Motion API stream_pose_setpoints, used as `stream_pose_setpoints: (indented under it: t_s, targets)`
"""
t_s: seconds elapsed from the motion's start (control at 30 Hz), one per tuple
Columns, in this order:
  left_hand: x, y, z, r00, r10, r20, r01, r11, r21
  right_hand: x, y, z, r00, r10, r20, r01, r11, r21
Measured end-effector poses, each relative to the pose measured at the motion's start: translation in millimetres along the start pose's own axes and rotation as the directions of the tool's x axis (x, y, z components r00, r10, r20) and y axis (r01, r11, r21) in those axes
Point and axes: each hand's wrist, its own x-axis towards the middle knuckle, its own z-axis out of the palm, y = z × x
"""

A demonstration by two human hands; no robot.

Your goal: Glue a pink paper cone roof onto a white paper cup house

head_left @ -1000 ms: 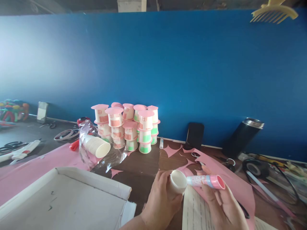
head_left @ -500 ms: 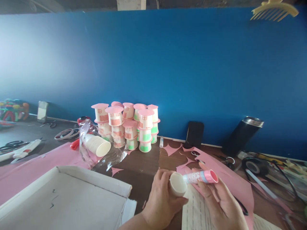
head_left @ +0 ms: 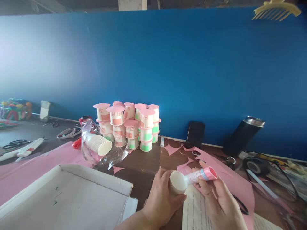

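My left hand (head_left: 161, 198) is wrapped round a small white paper cup (head_left: 177, 182), its base turned toward me. My right hand (head_left: 219, 203) grips a pink glue stick (head_left: 201, 174) and presses its tip against the cup's bottom edge. Both hands hover over a printed sheet (head_left: 195, 210) and pink paper (head_left: 229, 180) at the table's near right. Farther back stands a stack of several finished cup houses (head_left: 129, 126) with pink roofs.
A white cardboard tray (head_left: 72, 198) lies at the near left. A plastic sleeve of white cups (head_left: 98, 145) rests behind it. A black phone (head_left: 195, 134) and a dark flask (head_left: 242, 135) lean on the blue wall. Scissors (head_left: 240, 206), tape rolls and a glue gun (head_left: 22, 150) lie around.
The glue stick has slid slightly left along the cup's base and tilted more. The view has shifted a little to the left and down.
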Motion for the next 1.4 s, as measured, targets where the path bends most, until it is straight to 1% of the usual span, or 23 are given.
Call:
stream_pose_setpoints:
  t_s: [0.2,0.33,0.53,0.67,0.8,1.0,1.1,1.17,1.23,1.4]
  targets:
    - [0.9,-2.6,1.1,1.000,0.024,-0.008,-0.023,1.000,0.021,1.5,-1.6,2.6,0.997,-0.070,-0.043,0.065,0.993,-0.100]
    - [-0.3,-0.2,-0.4,1.000,0.020,-0.001,-0.020,0.999,0.025,0.6,-0.8,2.0,0.995,-0.078,-0.060,0.069,0.986,-0.151]
    - [-0.4,1.3,-2.6,1.000,0.023,0.010,-0.023,1.000,0.010,0.2,2.9,2.1,0.997,-0.037,-0.063,0.030,0.993,-0.112]
    - [1.0,0.3,-3.6,0.999,0.032,0.020,-0.032,0.999,0.007,0.5,5.2,4.5,0.999,0.008,-0.049,-0.009,1.000,-0.020]
    - [2.1,-0.8,-3.6,0.998,0.044,0.034,-0.044,0.999,0.003,0.9,3.8,5.0,0.999,0.019,-0.029,-0.017,0.999,0.050]
    - [1.7,-6.5,-1.7,0.999,0.006,0.035,-0.005,0.999,-0.046,4.4,1.4,1.2,0.998,0.017,-0.059,-0.016,1.000,0.016]
    - [0.7,-7.2,-1.5,0.999,0.012,0.040,-0.011,0.999,-0.035,4.2,2.4,0.2,0.999,-0.006,-0.048,0.006,1.000,0.014]
    - [0.2,-5.7,-1.7,0.998,-0.012,0.058,0.013,1.000,-0.024,3.2,3.7,0.4,0.998,-0.032,-0.061,0.031,0.999,-0.005]
    - [0.3,-4.0,-1.6,0.997,-0.024,0.070,0.024,1.000,-0.004,2.1,5.3,1.4,0.997,-0.033,-0.064,0.033,0.999,-0.001]
    - [2.1,-5.8,0.3,1.000,-0.025,0.002,0.025,1.000,0.017,0.1,7.9,5.0,0.998,0.022,-0.064,-0.017,0.997,0.069]
